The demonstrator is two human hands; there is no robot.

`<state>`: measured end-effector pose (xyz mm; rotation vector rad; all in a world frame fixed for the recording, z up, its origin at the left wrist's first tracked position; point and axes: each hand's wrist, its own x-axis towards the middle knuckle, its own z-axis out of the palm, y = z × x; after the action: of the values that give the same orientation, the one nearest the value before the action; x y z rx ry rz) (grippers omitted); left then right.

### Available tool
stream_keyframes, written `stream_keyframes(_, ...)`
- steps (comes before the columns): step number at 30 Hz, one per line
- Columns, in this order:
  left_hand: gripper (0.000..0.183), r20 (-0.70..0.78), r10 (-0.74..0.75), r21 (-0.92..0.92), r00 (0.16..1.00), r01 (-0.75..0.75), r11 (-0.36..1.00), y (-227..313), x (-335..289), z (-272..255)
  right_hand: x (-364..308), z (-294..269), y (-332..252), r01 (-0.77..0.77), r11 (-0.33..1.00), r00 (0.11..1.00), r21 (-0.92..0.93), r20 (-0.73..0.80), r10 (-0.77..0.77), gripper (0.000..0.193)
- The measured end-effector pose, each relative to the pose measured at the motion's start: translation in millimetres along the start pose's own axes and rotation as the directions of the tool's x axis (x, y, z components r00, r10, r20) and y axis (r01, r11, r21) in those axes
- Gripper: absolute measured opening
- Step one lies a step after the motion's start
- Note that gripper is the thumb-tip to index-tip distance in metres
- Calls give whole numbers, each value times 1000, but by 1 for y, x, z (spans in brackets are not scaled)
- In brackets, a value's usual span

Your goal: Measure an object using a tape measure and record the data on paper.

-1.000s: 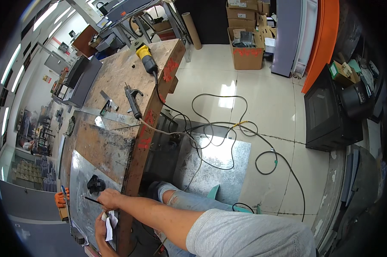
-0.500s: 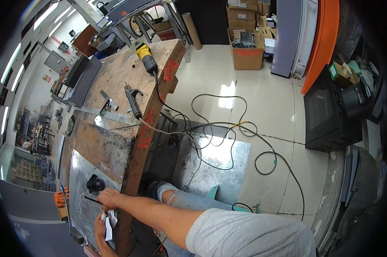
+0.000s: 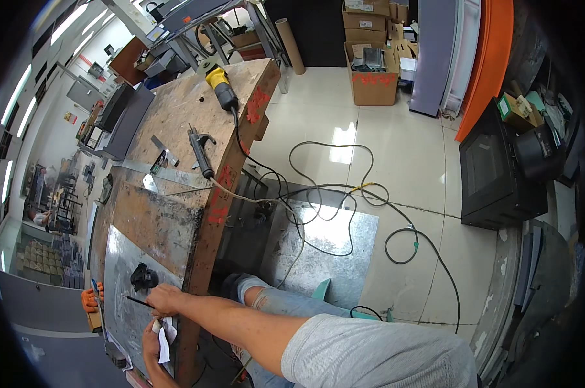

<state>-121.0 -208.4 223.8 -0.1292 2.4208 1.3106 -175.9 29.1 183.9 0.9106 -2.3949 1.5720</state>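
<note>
My right hand (image 3: 163, 299) reaches across the grey metal sheet (image 3: 121, 258) at the near end of the rusty workbench (image 3: 176, 116). It holds a thin black rod (image 3: 137, 300) whose tip points left over the sheet. Just below it, my left hand (image 3: 151, 341) grips a crumpled white cloth (image 3: 165, 343) at the bench edge. A small black object (image 3: 143, 277) lies on the sheet a little above my right hand.
A yellow angle grinder (image 3: 220, 87) and a black electrode holder (image 3: 200, 152) lie farther up the bench. Cables (image 3: 344, 194) loop over the tiled floor and a floor metal sheet (image 3: 344, 258). Cardboard boxes (image 3: 373, 81) stand at the back, a black cabinet (image 3: 499, 171) to the right.
</note>
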Motion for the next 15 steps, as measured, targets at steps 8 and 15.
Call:
stream_keyframes(8, 33, 14, 24, -92, 1000, -23, 996, -6, 3, 0, 4, 3, 2, -5, 1000, 1000, 9, 27, 5, 31)
stream_keyframes(15, 33, -5, -9, -65, 1000, 8, 998, -3, 1, -3, 3, 3, 0, -4, 1000, 1000, 16, 26, 3, 31)
